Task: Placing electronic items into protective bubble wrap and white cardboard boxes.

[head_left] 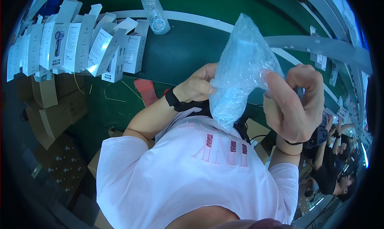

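Observation:
A clear bubble-wrap bag [244, 65] is held up in front of my chest, its wide end up and its narrower end down. Something pale shows through its upper part, but the plastic blurs what it is. My left hand [197, 85] is closed on the bag's left side, fingertips partly behind it. At the opposite side, my right hand [297, 103] has curled fingers, with the thumb and forefinger pinching the bag's edge. A second bubble-wrapped, tube-shaped item [155, 15] lies farther off on the green workbench [172, 49], touched by neither hand.
White printed cartons [74, 45] with raised flaps stand in a row at the bench's left. Brown cardboard boxes [54, 109] sit below them. A grey metal rail [320, 45] curves across the right side. Other people [334, 161] work at far right.

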Motion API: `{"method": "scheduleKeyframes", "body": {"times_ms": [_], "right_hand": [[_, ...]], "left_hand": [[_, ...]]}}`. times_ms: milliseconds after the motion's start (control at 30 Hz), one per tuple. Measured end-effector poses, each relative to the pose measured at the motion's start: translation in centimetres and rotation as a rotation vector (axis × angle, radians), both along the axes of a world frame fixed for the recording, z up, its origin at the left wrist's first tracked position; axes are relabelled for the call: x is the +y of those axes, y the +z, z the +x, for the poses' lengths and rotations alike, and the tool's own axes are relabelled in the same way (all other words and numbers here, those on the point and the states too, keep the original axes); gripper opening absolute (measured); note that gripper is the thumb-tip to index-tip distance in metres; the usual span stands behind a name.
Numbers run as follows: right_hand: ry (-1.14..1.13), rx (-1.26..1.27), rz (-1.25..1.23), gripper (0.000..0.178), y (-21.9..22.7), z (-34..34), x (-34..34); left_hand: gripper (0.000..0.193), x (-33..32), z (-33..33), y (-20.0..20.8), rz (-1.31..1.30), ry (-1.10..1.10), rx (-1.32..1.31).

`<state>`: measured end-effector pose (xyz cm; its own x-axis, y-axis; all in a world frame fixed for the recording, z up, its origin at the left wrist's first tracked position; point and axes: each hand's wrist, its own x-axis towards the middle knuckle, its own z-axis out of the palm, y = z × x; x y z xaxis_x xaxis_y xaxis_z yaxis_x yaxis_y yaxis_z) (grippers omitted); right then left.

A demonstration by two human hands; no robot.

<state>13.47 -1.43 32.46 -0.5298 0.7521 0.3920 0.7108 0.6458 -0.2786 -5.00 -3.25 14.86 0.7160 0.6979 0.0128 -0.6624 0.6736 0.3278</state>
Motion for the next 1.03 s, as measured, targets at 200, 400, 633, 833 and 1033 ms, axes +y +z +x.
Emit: {"method": "scheduleKeyframes", "body": {"times_ms": [200, 400, 633, 833, 1033], "right_hand": [[-0.264, 0.760, -0.432, 0.112, -5.5, 1.7, -0.4], [-0.842, 1.556, -0.953, 0.035, -17.6, 13.2, -6.9], [-1.065, 1.735, -0.635, 0.044, -20.1, 25.2, -10.0], [-0.925, 1.947, -0.390, 0.035, -22.8, 23.8, -4.6], [-0.719, 1.952, -0.391, 0.035, -20.0, 17.0, -0.9]], "left_hand": [[0.064, 0.0, 2.1, -0.4, 0.281, 0.018, 0.394], [0.058, 0.0, 6.5, -3.4, 1.136, -0.018, 1.121], [0.068, 5.4, 15.3, -10.8, 1.023, -0.379, 1.748], [0.037, 3.1, 17.5, -14.2, 0.960, -0.403, 1.680], [0.035, 1.0, 14.7, -6.2, 0.345, -0.200, 1.231]]}}
